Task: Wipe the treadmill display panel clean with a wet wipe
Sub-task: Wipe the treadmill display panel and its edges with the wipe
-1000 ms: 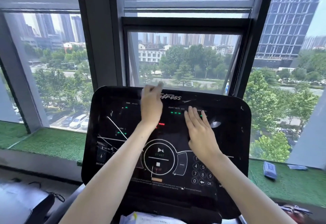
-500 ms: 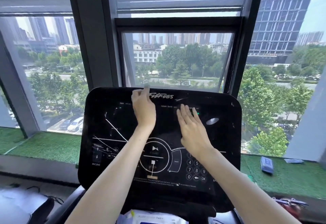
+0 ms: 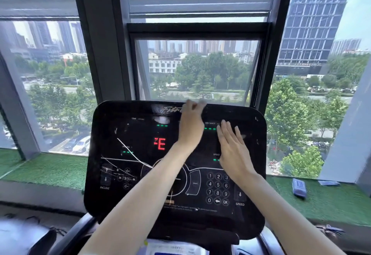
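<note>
White pack (image 3: 172, 249): just below the display panel (image 3: 112, 134), partly cut off; probably wipes, print too blurred to read.
Crack-like lines (image 3: 128, 148): on the panel's left half; I would wipe lightly there and over the lit keys.
Right hand (image 3: 232, 148): fingers straight and together, pressed flat on the panel's upper right by DISTANCE; flat, even pressure in overlapping strokes suits this step.
Left hand (image 3: 190, 124): at the panel's top edge by the logo, fingers blurred; I cannot tell whether they hold anything.
Wet wipe: not plainly visible; possibly under a hand.
Blue packet (image 3: 299, 187): on green turf (image 3: 331, 204), right of the panel, well apart.
</note>
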{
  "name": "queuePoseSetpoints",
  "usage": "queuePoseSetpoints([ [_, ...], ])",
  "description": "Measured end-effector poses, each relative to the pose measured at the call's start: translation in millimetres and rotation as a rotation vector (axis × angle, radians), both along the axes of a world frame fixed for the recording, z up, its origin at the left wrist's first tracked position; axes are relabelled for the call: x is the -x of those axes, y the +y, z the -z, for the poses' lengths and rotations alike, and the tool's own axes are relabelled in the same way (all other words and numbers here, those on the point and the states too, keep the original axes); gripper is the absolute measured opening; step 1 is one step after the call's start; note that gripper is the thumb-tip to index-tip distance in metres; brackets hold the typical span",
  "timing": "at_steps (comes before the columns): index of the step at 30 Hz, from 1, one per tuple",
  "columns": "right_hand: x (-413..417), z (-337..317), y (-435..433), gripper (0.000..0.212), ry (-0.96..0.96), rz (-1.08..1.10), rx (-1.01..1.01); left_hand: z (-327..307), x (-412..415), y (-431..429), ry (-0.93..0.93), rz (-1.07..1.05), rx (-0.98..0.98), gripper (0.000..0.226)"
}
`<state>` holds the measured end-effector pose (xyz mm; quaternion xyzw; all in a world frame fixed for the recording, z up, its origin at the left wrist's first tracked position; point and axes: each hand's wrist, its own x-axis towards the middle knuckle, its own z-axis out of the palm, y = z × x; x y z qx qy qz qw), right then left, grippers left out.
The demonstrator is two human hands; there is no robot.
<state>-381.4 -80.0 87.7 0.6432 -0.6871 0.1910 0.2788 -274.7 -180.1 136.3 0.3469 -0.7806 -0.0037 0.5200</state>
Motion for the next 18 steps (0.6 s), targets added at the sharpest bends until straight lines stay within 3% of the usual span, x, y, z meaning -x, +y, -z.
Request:
queuePoseSetpoints([
  [2, 0, -1, 0, 0.086, 0.030, 0.009, -0.023, 0, 1, -3, -0.089, 0.062, 0.052, 0.044],
  [3, 1, -1, 1, 0.087, 0.039, 0.009, -0.028, 0, -4, -10, -0.038, 0.050, 0.025, 0.042],
  [7, 3, 2, 1, 0.089, 0.040, 0.005, -0.021, 7, -6, -14, 0.374, -0.113, -0.143, 0.042],
  [13, 4, 3, 1, 0.088, 0.026, -0.013, -0.004, 10, 18, 6, -0.032, 0.038, 0.082, 0.049],
  [17, 4, 4, 1, 0.087, 0.002, -0.032, 0.007, 9, 1, -12, 0.345, -0.077, -0.065, 0.038],
  [18, 4, 4, 2, 0.087, -0.008, -0.037, 0.007, 8, 7, -6, 0.370, -0.100, -0.088, 0.038],
])
